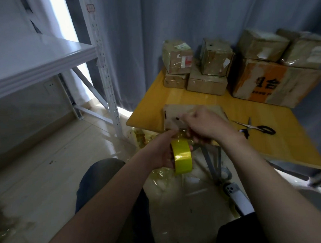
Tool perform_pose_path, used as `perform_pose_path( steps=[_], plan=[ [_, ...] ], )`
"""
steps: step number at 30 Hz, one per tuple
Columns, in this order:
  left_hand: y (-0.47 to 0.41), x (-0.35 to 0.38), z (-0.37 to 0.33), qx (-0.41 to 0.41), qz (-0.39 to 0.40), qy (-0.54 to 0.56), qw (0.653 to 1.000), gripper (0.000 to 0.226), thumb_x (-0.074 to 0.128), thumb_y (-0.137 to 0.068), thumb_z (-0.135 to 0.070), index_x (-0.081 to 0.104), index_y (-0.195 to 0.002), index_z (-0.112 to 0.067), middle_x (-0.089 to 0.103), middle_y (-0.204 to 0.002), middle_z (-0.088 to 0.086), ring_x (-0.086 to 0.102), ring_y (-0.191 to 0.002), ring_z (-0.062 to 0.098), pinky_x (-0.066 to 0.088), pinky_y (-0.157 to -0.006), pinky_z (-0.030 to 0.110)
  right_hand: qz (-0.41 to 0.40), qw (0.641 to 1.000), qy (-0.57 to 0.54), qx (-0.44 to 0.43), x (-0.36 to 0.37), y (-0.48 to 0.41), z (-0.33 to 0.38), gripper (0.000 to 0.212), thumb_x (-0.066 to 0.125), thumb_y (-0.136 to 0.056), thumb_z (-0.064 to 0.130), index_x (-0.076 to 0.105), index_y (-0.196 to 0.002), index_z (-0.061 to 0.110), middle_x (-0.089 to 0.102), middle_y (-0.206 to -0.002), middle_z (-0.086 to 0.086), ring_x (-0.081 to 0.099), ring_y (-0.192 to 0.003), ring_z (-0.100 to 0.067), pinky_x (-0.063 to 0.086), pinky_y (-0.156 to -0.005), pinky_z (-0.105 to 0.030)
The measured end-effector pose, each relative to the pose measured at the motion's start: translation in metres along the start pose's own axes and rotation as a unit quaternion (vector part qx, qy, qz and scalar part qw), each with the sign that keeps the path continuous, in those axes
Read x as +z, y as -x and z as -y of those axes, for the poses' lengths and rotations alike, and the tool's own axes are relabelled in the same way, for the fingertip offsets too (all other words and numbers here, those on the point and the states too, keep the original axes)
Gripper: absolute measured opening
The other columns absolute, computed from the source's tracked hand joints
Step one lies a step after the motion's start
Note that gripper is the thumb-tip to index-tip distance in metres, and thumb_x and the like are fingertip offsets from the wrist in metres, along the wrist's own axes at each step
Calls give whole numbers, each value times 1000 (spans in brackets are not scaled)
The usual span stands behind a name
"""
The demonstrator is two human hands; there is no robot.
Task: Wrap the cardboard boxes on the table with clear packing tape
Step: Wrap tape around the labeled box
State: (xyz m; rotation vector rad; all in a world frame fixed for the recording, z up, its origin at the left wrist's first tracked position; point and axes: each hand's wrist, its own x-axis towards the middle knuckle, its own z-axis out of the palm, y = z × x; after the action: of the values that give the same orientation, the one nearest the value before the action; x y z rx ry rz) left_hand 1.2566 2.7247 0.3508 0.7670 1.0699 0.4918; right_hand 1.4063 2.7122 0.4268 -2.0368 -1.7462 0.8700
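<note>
A flat cardboard box (174, 117) lies at the near left corner of the yellow table (151, 107). My left hand (163, 154) grips a yellow-tinted roll of packing tape (182, 158) just below the table's edge. My right hand (204, 126) is over the box's near side, fingers pinched on the loose tape end (181, 134) that runs from the roll up to the box. Several taped cardboard boxes (177, 59) are stacked at the back of the table.
Black-handled scissors (256, 128) lie on the table right of my right wrist. A white metal shelf (41, 58) stands at left. A phone (238, 197) and crumpled tape scraps (162, 175) lie on the floor by my knees.
</note>
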Motion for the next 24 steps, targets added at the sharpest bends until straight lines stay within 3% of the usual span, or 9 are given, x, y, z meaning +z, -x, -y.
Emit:
perform_pose_path(
  steps=[2, 5, 9, 12, 14, 16, 17, 20, 24],
  plan=[
    [2, 5, 5, -4, -5, -13, 1000, 55, 54, -97, -63, 63, -132, -21, 77, -113, 8, 71, -106, 29, 54, -92, 51, 61, 995, 43, 63, 6, 23, -22, 63, 41, -99, 72, 70, -99, 16, 76, -73, -9, 66, -51, -19, 52, -52, -27],
    [9, 18, 13, -23, -8, -38, 999, 57, 53, -97, -66, 65, -128, -20, 75, -116, 9, 69, -108, 31, 54, -90, 49, 56, 994, -25, 88, 24, 37, -49, 61, 50, -92, 76, 69, -107, 20, 77, -87, -7, 67, -66, -18, 50, -59, -28],
    [15, 32, 18, -34, -23, -62, 997, 57, 57, -94, -69, 67, -120, -20, 72, -119, 11, 68, -111, 34, 54, -100, 55, 6, 968, -230, 101, 52, 48, -63, 33, 68, -94, 51, 67, -112, 23, 71, -100, 4, 66, -87, -14, 50, -61, -26],
    [18, 31, 14, -7, -57, -110, 992, 59, 57, -91, -73, 68, -115, -20, 69, -117, 9, 67, -103, 30, 56, -97, 55, -20, 930, -358, 80, 58, 57, -60, 22, 65, -100, 24, 73, -97, 4, 73, -72, -6, 70, -60, -12, 47, -46, -14],
    [21, 24, 9, 60, -141, -173, 973, 66, 63, -87, -69, 58, -131, -20, 57, -134, 9, 59, -115, 31, 52, -103, 54, -13, 916, -393, 72, 56, 62, -56, 24, 59, -103, 18, 70, -89, 2, 68, -58, -7, 63, -43, -11, 45, -41, -14],
    [22, 12, 5, 195, -256, -265, 909, 83, 72, -85, -50, 35, -152, -17, 34, -150, 9, 43, -133, 34, 44, -110, 53, -16, 918, -391, 68, 56, 63, -57, 28, 58, -104, 22, 71, -88, 2, 67, -55, -7, 63, -42, -11, 45, -41, -14],
    [26, 7, 3, 299, -292, -312, 853, 79, 72, -86, -37, 35, -152, -14, 33, -147, 8, 41, -135, 32, 42, -111, 52, -18, 918, -390, 68, 58, 60, -59, 29, 59, -104, 24, 71, -90, 2, 67, -55, -6, 63, -42, -11, 45, -41, -14],
    [27, -4, -6, 508, -220, -475, 684, 64, 59, -78, -22, 56, -141, -14, 51, -138, 5, 43, -134, 27, 42, -111, 50, -26, 914, -398, 76, 63, 58, -59, 31, 59, -104, 26, 70, -98, -2, 67, -54, -7, 63, -42, -12, 45, -41, -15],
    [-2, -6, -8, 417, -92, -700, 572, 77, 62, -91, -42, 33, -159, -21, 27, -167, -2, 11, -158, 22, 19, -124, 58, -29, 912, -405, 62, 70, 57, -64, 36, 55, -106, 33, 72, -101, 2, 71, -64, -8, 67, -49, -9, 47, -45, -14]
  ],
)
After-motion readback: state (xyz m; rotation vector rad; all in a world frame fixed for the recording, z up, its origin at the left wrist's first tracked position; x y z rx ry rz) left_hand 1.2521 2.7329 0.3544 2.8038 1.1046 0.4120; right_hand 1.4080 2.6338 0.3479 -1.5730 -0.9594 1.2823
